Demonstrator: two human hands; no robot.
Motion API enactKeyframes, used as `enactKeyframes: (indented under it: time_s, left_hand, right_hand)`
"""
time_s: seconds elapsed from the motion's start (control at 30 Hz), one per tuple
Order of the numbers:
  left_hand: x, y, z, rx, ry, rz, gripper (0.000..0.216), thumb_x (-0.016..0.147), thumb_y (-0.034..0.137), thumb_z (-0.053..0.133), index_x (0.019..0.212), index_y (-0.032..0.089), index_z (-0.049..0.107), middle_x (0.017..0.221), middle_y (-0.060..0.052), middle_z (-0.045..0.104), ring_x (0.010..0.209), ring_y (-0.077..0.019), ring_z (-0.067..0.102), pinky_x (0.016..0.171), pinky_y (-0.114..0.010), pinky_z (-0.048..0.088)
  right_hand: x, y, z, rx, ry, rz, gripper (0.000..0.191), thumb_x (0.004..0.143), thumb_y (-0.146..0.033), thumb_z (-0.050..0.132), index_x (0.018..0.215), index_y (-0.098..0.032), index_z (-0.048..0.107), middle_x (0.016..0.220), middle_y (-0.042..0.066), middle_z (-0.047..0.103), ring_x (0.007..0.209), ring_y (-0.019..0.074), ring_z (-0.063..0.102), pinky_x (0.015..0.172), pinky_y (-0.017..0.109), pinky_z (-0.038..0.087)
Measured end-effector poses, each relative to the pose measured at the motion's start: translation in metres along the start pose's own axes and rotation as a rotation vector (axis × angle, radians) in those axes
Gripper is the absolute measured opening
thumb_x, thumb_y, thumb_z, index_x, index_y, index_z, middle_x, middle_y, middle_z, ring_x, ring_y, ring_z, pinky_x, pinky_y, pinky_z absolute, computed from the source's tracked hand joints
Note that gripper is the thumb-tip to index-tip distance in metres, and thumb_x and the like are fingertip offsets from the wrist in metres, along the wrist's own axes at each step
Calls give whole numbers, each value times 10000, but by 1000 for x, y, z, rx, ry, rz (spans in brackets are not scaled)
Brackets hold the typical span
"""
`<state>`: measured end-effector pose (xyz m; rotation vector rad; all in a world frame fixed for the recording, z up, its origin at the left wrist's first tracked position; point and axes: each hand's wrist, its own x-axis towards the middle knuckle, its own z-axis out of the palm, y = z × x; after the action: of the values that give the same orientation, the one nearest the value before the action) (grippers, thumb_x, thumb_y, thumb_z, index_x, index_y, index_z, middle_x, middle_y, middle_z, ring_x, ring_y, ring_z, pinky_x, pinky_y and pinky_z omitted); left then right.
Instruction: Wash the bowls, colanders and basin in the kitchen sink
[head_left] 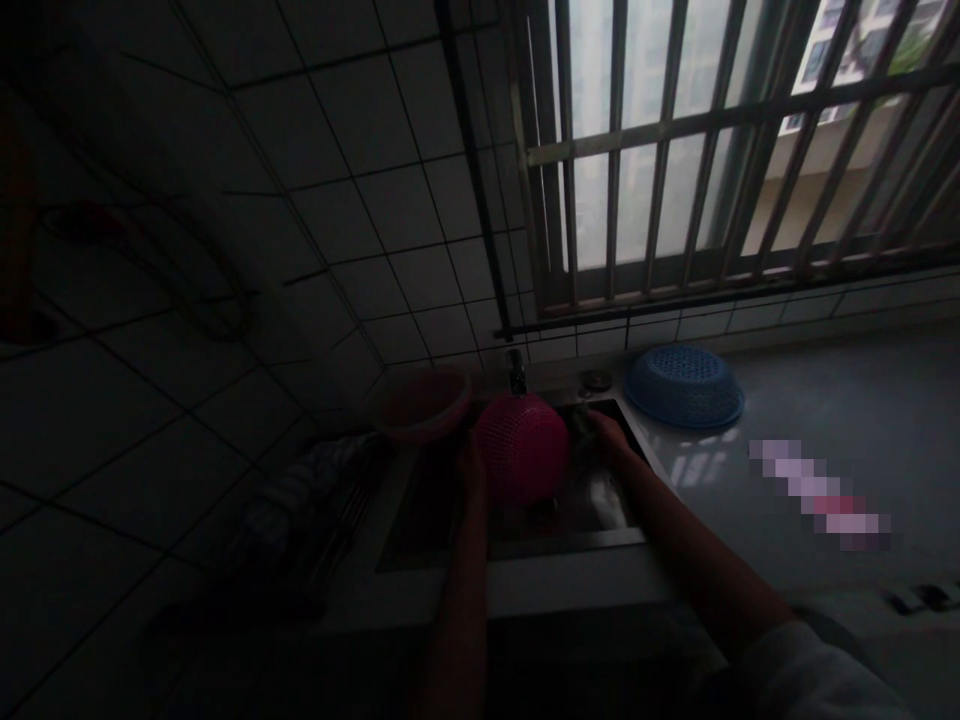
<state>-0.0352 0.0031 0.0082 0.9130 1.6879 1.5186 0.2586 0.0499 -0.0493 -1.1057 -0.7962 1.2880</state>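
A pink perforated colander (523,448) is tilted over the sink (570,538), its bottom turned towards me. At its left edge, my left hand (469,468) is closed on the rim, though its fingers are mostly hidden in shadow. My right hand (610,434) is to the right of the colander, closed around a dark, greyish thing (582,422) too dim to identify. Behind the colander rises the faucet (516,372).
On the counter (787,400) right of the sink, a blue perforated basket (684,388) lies upside down near a blurred-out pinkish item (817,495). A reddish basin (424,408) stands at the back left. A striped cloth (289,500) lies left. Barred window (675,180) above.
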Motion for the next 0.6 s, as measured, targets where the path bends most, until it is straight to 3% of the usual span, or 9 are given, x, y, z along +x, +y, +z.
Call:
enactKeyframes:
  time_s: [0.07,0.13,0.23,0.3,0.4,0.53,0.6]
  left_hand:
    - [-10,4,3,265,-94,167,657,940,744,531,697,167,729,690,-72,707,748,-224,655,636,-299,419]
    - [-23,9,8,541,-247,317,600,933,692,567,636,184,683,628,-29,658,675,-178,597,600,-278,329]
    - [-41,15,15,792,-376,470,523,938,655,581,690,211,705,666,-30,684,637,-166,582,594,-290,271]
    - [-50,16,19,884,-433,572,492,946,640,583,720,226,725,715,-54,718,672,-186,613,617,-297,285]
    - [-59,13,24,921,-519,710,454,941,612,613,726,233,739,769,-81,750,742,-211,651,672,-302,340]
    - [-60,1,33,748,-580,712,451,959,568,606,696,221,724,761,-71,752,745,-197,665,741,-301,437]
    - [-52,-3,35,581,-551,664,382,973,506,588,774,220,744,842,-69,776,817,-199,699,812,-304,494]
  right_hand:
    - [1,-8,1,197,-106,-4,420,864,-628,686,980,-228,745,960,85,811,1013,279,749,878,379,600]
    - [0,-10,4,254,-233,14,485,901,-686,626,1041,-235,737,1025,98,811,1086,283,746,937,404,600]
    - [-5,-1,9,40,-286,43,534,916,-696,592,1017,-199,760,1013,105,812,1062,293,753,959,417,597]
    - [-8,9,13,-134,-265,36,444,888,-598,670,985,-181,788,1030,105,819,1058,299,754,977,420,591]
    - [-9,19,11,-362,-176,-22,266,794,-346,782,1009,-193,820,1133,100,819,1120,300,746,1021,415,575]
    - [-5,20,-3,-566,-58,-50,409,700,-201,823,1108,-175,813,1202,135,804,1109,307,764,985,414,597]
    - [-3,18,-12,-637,-13,-71,446,686,-181,820,1131,-176,810,1204,141,804,1104,313,768,970,417,603]
